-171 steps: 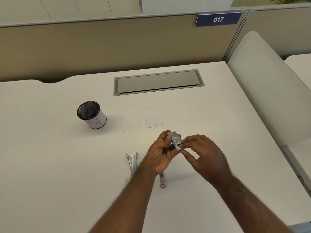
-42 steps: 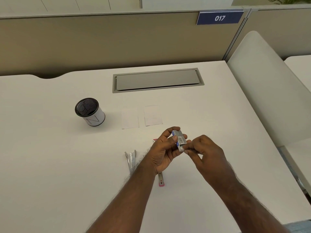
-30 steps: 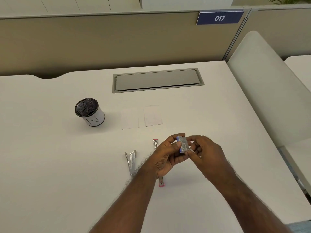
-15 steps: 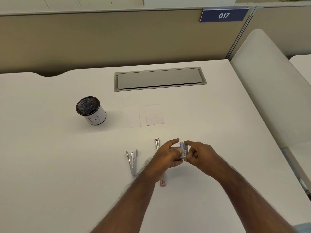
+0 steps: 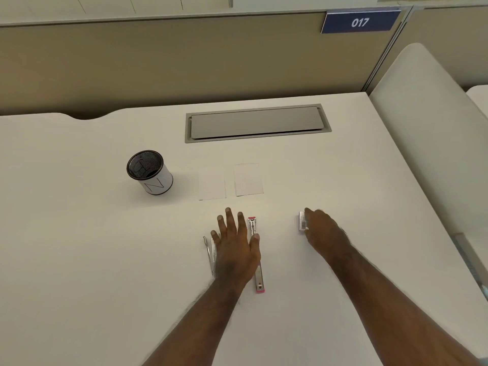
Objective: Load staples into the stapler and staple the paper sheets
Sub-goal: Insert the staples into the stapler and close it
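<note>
A slim stapler with pink ends lies opened out flat on the white desk, pointing away from me. My left hand hovers just left of it, fingers spread and empty, the thumb at the stapler's metal rail. My right hand is farther right, low at the desk, its fingers on a small staple box with a barcode label. Two small white paper sheets lie side by side beyond the hands.
A thin silver metal tool lies left of my left hand, partly hidden by it. A white cup with a black mesh inside stands at the left. A grey cable hatch sits at the back, with a white chair to the right.
The hands held the staple box together above the stapler. They have parted: the right carried the box right and down to the desk, and the left let go and spread open by the stapler.
</note>
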The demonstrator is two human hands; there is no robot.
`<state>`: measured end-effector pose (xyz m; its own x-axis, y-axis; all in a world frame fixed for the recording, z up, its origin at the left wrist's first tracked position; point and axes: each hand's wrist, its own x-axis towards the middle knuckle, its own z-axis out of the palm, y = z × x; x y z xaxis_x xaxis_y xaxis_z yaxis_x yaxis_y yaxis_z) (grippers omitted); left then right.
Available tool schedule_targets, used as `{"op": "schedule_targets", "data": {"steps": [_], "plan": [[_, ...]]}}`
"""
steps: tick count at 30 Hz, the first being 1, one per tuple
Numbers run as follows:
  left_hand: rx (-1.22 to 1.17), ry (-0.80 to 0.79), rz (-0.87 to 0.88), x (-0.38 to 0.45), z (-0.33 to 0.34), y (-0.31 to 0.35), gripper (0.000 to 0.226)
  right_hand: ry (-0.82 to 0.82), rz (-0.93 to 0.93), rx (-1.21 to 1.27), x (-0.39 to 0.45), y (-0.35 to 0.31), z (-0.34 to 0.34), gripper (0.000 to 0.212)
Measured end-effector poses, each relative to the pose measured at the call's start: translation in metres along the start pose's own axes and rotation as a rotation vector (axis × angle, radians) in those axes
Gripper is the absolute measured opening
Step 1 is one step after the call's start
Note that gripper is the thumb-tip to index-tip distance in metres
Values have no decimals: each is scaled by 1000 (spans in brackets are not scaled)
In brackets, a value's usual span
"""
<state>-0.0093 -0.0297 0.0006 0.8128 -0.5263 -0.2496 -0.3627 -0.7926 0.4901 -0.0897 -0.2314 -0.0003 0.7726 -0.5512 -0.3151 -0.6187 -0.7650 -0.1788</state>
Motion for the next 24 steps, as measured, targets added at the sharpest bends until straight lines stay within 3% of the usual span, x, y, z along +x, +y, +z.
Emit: {"op": "schedule_targets", "data": {"steps": [5,7,10,13,17,24], "plan": [[26,-117,-29,-4,8,1,60,-59,9,-58,6,3,6,54],[11,-91,-35,-3,8,1,56,-10,4,-48,2,4,3,56],[-83,25,-18,-4,5,4,50,172,2,172,-9,-3,-1,34],[-210,83,-3,-4,0,10,39,53,12,361,-18,-27,0,12],[-314,74,-103,-3,-5,13,29,-127,27,619,-29,-56,19,7],[-508,-54,-377,6,-2,8,21,-141,133,855,-30,-78,41,9]]}}
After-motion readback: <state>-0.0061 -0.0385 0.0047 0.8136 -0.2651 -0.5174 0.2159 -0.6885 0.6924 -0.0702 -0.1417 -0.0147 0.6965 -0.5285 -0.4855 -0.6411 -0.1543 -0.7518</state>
